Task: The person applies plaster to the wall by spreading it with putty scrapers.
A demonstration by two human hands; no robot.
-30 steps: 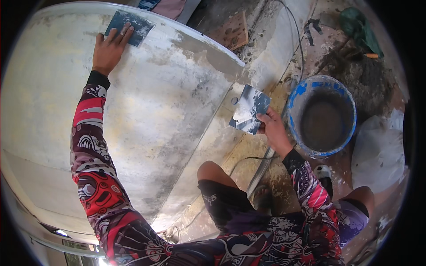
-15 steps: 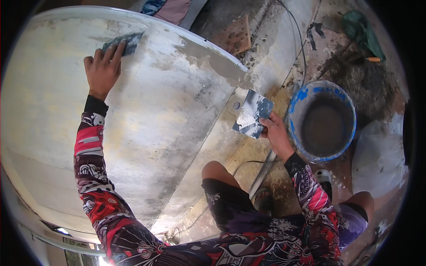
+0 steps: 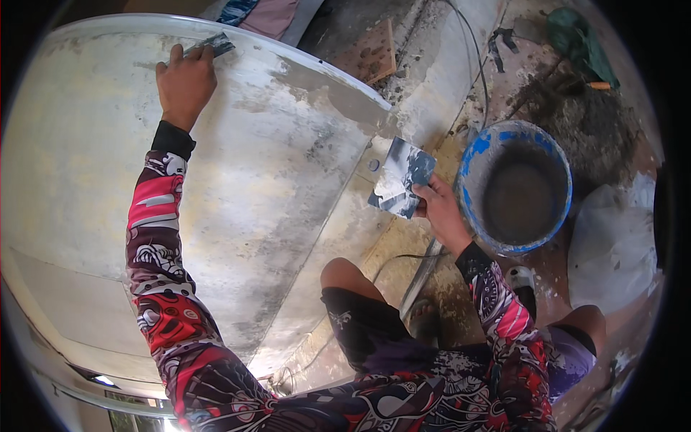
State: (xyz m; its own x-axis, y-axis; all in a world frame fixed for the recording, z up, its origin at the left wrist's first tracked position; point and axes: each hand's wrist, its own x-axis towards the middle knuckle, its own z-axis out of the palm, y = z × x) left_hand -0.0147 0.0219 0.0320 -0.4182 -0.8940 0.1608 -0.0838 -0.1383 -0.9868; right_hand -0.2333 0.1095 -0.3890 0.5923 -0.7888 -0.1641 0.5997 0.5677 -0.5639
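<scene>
My left hand point(image 3: 186, 85) is closed round a dark, flat putty scraper point(image 3: 222, 46), whose blade lies against the upper part of a pale, patchy wall panel point(image 3: 237, 180). Grey smears mark the surface beneath it. In my right hand point(image 3: 443, 209), another flat dark plate point(image 3: 405, 171) is pinched at one edge by thumb and fingers. White paste is spread over its face. That plate is held in the air, left of a round bucket point(image 3: 471, 209) with a blue rim.
Greyish matter fills the bucket's bottom. Behind it lie a dark heap of dirt point(image 3: 601, 137) and a green cloth or bag point(image 3: 576, 43). A translucent plastic sheet point(image 3: 608, 248) is at right. A thin cable point(image 3: 481, 65) crosses the floor near a holed brown block point(image 3: 371, 57).
My left hand has moved right and slightly up with the scraper, which is now seen more edge-on. The right hand and its plate have barely shifted, and the whole view has moved a little.
</scene>
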